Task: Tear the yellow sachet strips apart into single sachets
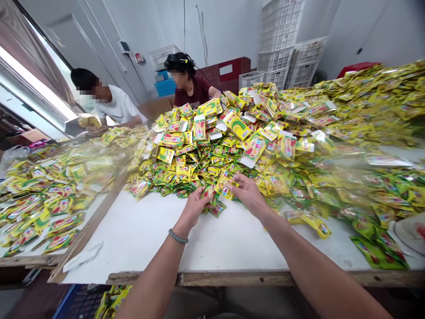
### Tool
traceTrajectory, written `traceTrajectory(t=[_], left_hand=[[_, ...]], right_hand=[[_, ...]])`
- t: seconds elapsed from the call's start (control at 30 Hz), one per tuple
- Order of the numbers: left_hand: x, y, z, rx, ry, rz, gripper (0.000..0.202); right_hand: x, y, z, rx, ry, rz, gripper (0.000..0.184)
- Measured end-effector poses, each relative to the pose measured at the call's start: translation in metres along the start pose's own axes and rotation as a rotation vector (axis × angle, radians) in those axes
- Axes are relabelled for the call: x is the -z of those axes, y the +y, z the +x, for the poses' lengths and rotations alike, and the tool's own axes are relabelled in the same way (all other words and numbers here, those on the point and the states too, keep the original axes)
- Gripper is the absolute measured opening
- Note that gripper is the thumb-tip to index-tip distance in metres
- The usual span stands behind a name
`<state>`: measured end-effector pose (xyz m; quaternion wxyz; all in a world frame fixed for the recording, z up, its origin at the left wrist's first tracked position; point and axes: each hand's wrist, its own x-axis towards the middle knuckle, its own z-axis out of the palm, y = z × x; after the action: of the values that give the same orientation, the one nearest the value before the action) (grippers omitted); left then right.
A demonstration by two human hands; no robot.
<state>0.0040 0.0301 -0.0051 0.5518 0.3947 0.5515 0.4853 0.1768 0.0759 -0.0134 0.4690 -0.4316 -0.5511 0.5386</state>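
A big heap of small yellow-green sachets (232,150) covers the white table (212,239), with flat yellow cartons (202,126) lying on top of it. My left hand (194,208) is at the near edge of the heap, fingers curled around a few sachets (210,192). My right hand (247,192) lies just to the right of it, fingers bent onto a yellow sachet (226,186) at the pile's edge. One green sachet (217,209) rests on the bare table between my wrists. A bead bracelet is on my left wrist.
Two other people sit at the far side, one in white (113,106) and one in dark red (192,88). A second table at left (49,195) holds more sachets. White crates (282,44) are stacked at the back wall. The wooden table edge (232,278) runs near me.
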Motion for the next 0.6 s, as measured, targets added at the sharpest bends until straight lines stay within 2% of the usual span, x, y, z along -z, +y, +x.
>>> traceTrajectory(t=[0.17, 0.33, 0.5, 0.6], left_hand=[[-0.001, -0.004, -0.004, 0.034, -0.095, -0.071, 0.048], [0.000, -0.004, -0.004, 0.036, -0.112, -0.187, 0.038], [0.001, -0.009, 0.000, -0.051, 0.031, -0.078, 0.044], [0.000, -0.011, 0.001, -0.116, -0.040, 0.003, 0.040]], right_hand=[[-0.013, 0.000, -0.006, -0.063, -0.059, 0.024, 0.032], [-0.020, 0.007, -0.008, -0.020, -0.020, -0.084, 0.027], [-0.019, 0.006, -0.009, 0.073, -0.024, -0.215, 0.026], [-0.016, 0.002, -0.010, 0.018, -0.145, -0.173, 0.032]])
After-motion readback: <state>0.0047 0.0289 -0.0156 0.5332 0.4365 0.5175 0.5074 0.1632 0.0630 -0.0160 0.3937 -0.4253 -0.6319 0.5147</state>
